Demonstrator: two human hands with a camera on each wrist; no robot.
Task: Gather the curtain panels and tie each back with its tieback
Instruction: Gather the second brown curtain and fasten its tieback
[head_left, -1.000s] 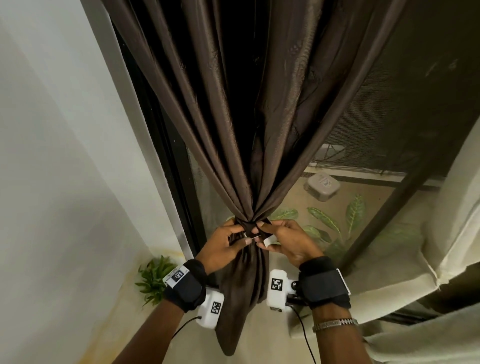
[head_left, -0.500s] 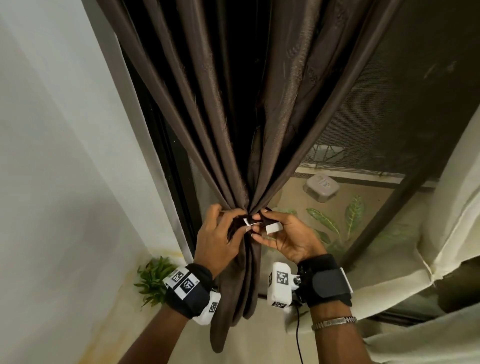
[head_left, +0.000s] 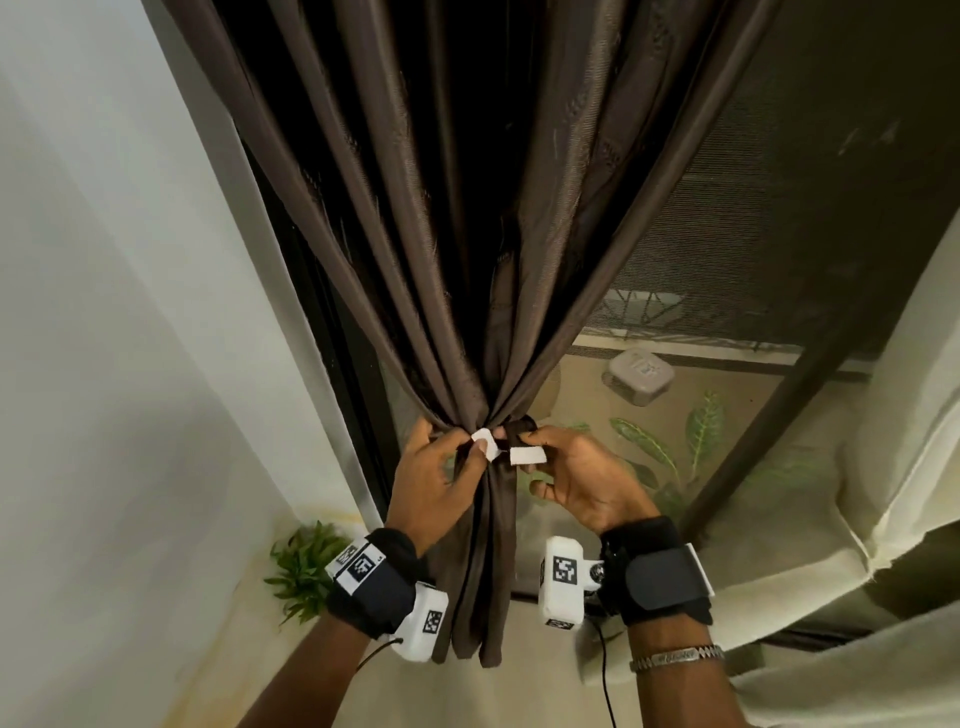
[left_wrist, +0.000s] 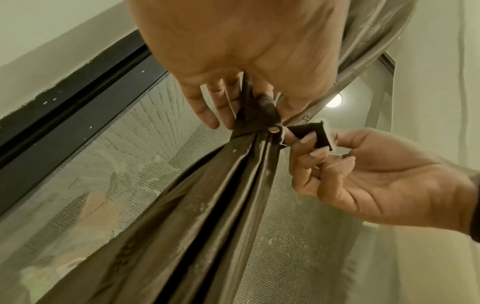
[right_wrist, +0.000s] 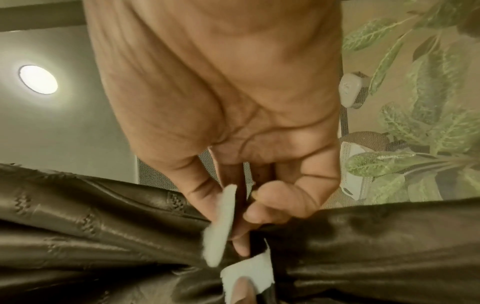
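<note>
A dark brown curtain panel (head_left: 467, 234) hangs gathered into a tight bunch at mid-height. A dark tieback strap (head_left: 519, 428) wraps round the bunch; each end carries a white fastening patch. My left hand (head_left: 436, 467) holds the bunch and pins one white patch (head_left: 484, 442) under its thumb. My right hand (head_left: 576, 473) pinches the other strap end, its white patch (head_left: 527, 455) facing me, a small gap from the first. In the left wrist view that free strap end (left_wrist: 315, 134) sticks out between my right fingers. The right wrist view shows both white patches (right_wrist: 221, 224) close together.
A white wall (head_left: 104, 312) stands at my left beside the dark window frame (head_left: 332, 338). Behind the mesh screen lie leafy plants (head_left: 670, 447) and a grey box (head_left: 641, 374). A cream curtain (head_left: 883, 467) hangs at the right. A small green plant (head_left: 306, 566) sits on the floor.
The hands have drawn slightly apart; the two white patches, pressed close a second ago, now show separately with the right one pulled outward. The view has tilted a little.
</note>
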